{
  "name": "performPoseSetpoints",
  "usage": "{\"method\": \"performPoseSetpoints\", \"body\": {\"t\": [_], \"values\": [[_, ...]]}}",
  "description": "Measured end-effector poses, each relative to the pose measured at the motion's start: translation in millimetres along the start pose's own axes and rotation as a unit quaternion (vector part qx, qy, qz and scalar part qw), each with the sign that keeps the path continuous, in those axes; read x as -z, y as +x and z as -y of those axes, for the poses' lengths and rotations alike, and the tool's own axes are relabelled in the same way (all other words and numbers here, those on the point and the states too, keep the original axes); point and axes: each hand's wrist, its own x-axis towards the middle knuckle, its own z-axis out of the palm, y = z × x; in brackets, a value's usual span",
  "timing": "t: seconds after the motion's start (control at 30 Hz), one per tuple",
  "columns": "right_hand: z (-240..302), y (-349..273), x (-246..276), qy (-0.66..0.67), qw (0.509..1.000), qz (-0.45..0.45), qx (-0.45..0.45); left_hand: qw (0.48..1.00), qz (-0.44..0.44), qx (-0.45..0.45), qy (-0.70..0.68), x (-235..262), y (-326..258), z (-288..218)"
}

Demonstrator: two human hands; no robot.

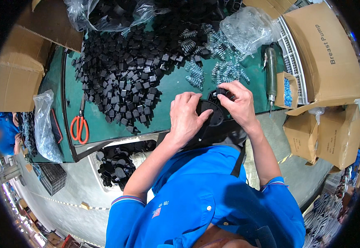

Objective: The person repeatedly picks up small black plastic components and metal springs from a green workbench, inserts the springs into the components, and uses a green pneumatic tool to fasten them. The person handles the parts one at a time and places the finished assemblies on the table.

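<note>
a blue short-sleeved shirt (213,186) is filling the near part of the view, both bare forearms extending from it. at the near edge of the green-topped workbench (171,101), the left hand (186,113) is grasping a black disc-shaped plastic part (216,115), its thumb lying across the face. the right hand (238,103) is pinching a small black piece (222,91) between thumb and fingers at the disc's far side; whether the two are joined, i cannot tell.

below the bench edge, to the left, a white bin (94,167) is holding black round-topped parts (116,167). orange-handled scissors (80,126) are lying near the bench's left end. beyond the left hand, a broad heap of black square caps (134,95) is spreading over the green top. metal coil springs (227,72) are lying in a loose pile beyond the right hand, a clear plastic bag (250,29) resting against them. to the right, a dark green power screwdriver (271,74) is pointing toward the near edge, just beside a small cardboard box (294,84) holding blue screws (287,91).
</note>
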Motion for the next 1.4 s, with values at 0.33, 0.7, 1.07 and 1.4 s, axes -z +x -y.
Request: {"method": "performPoseSetpoints", "body": {"t": [0.33, 0.7, 1.07, 1.4], "values": [[8.2, -15.9, -15.5, -0.099, 0.993, -0.055, 0.035, 0.98, 0.093, 0.125, -0.123, 3.6, 13.2, -7.2], [8.2, -25.5, -28.8, 0.095, 0.98, -0.173, -0.013, 0.605, 0.214, 0.344, -0.685, 8.1, 15.1, 9.8], [11.5, -46.6, -18.5, 0.223, 0.957, -0.184, -0.015, 0.746, 0.122, 0.231, -0.613, -5.6, -14.2, -22.2], [21.6, -46.5, 6.1, 0.21, 0.963, -0.159, 0.054, 0.78, 0.113, 0.257, -0.559, 9.7, -12.4, -38.0]]}}
